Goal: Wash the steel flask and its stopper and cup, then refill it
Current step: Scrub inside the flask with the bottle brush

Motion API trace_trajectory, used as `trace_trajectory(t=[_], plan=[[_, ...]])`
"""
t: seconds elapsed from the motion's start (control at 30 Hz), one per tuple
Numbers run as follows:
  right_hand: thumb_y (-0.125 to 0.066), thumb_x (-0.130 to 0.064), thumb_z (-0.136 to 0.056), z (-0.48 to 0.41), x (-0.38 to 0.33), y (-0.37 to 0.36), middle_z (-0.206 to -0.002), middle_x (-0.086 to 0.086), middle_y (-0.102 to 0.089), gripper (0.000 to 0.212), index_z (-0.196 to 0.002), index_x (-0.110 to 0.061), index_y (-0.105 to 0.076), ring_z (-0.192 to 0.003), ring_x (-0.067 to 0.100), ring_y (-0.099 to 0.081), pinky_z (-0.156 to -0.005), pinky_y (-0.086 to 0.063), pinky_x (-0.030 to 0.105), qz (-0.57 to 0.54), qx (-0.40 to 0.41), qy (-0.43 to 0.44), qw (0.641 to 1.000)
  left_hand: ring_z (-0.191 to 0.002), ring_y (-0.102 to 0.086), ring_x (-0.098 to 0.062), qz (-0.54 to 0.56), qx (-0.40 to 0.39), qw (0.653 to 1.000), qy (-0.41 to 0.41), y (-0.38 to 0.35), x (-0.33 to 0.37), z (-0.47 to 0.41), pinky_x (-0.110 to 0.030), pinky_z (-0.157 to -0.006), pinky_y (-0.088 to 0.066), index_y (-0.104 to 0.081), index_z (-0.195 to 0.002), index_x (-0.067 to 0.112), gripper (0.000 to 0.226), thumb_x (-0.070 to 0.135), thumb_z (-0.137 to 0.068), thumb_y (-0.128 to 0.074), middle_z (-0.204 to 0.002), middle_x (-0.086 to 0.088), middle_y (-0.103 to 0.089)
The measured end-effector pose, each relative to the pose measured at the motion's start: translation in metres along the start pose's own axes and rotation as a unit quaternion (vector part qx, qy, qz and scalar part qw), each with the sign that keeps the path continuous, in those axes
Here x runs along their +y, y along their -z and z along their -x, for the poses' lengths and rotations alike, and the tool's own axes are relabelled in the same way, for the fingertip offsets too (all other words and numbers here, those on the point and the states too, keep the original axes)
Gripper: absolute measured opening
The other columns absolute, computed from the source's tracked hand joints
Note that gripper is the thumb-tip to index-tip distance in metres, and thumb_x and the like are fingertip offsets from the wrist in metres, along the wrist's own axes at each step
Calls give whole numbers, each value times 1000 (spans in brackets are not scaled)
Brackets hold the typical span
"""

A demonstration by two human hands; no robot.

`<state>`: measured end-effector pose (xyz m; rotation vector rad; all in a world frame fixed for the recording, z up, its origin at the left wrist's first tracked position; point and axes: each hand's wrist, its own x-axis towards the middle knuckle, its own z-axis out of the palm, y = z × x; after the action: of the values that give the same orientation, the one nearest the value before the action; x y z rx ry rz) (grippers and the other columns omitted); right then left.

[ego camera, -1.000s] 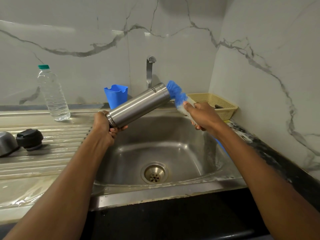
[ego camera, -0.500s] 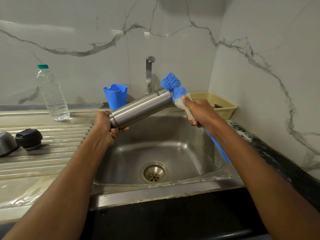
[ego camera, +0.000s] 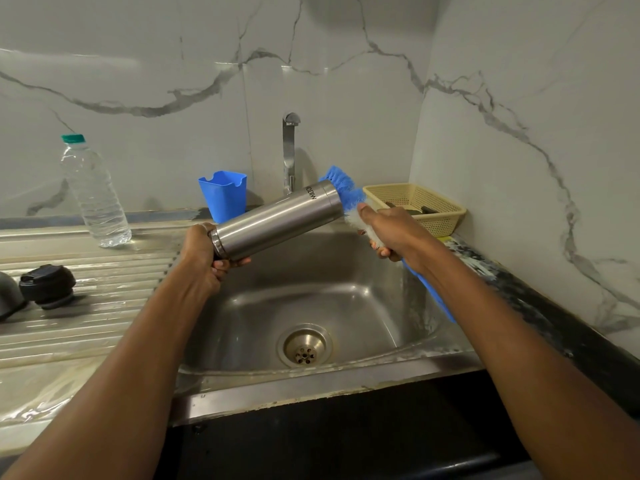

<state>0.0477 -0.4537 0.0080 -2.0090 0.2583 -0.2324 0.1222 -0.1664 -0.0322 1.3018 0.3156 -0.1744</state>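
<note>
Fingers (ego camera: pixel 227 265) of the left hand (ego camera: pixel 201 251) wrap the near end of the cylindrical brushed-steel flask (ego camera: pixel 277 221), held tilted above the stainless sink (ego camera: pixel 263 306); its far end touches the blue-bristled brush (ego camera: pixel 346 194), gripped by the right hand (ego camera: pixel 393 233).

We're extending both arms forward; left hand (ego camera: pixel 201 254) gripping flask (ego camera: pixel 277 220) end, right hand (ego camera: pixel 394 233) clenching brush (ego camera: pixel 343 188).

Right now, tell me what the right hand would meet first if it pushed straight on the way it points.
Most likely the far end of the steel flask: the right hand points up-left along the brush, whose blue bristles touch it. Depth is unclear.
</note>
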Motion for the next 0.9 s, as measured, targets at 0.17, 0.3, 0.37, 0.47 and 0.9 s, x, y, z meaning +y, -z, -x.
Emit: trace_trajectory(t=[0.17, 0.3, 0.37, 0.47, 0.9], plan=[[-47, -52, -103, 3, 0, -1, -63, 3, -56, 55, -107, -1, -67, -35, 8, -42, -36, -29, 15, 15, -3, 5, 1000, -22, -33, -8, 7, 12, 1000, 1, 0, 0, 2, -12, -27, -20, -60, -97, 12, 38, 33, -98, -29, -83, -29, -66], [-46, -51, -104, 5, 0, -2, -64, 4, -57, 50, -100, -5, -66, -35, 8, -42, -36, -30, 15, 30, -3, 4, 1000, -20, -33, -9, 19, 19, 1000, 0, -1, 1, 8, -10, -28, -17, -59, -93, 14, 36, 32, -97, -29, -82, -28, -65], [-45, -49, -105, 8, 0, -2, -64, 4, -57, 45, -95, -9, -63, -35, 9, -42, -36, -29, 15, 44, -2, 7, 999, -20, -35, -9, 35, 22, 999, -1, 0, 1, 9, -12, -27, -16, -59, -94, 14, 36, 32, -97, -28, -86, -27, -64], [-46, -49, -104, 10, 1, -3, -63, 4, -57, 45, -97, -8, -64, -36, 9, -43, -36, -29, 16, 54, -3, 16, 998, -20, -39, -10, 56, 36, 998, -3, 2, 1, 8, -12, -28, -17, -58, -99, 13, 35, 31, -98, -28, -91, -26, -64], [-45, -52, -104, 7, 1, -5, -65, 4, -57, 50, -99, -7, -65, -36, 9, -42, -37, -30, 17, 13, -1, -2, 1000, -39, -64, -22, 48, 50, 997, -31, -2, -2, 6, -13, -26, -21, -56, -93, 12, 32, 31, -97, -31, -51, -10, -66]])
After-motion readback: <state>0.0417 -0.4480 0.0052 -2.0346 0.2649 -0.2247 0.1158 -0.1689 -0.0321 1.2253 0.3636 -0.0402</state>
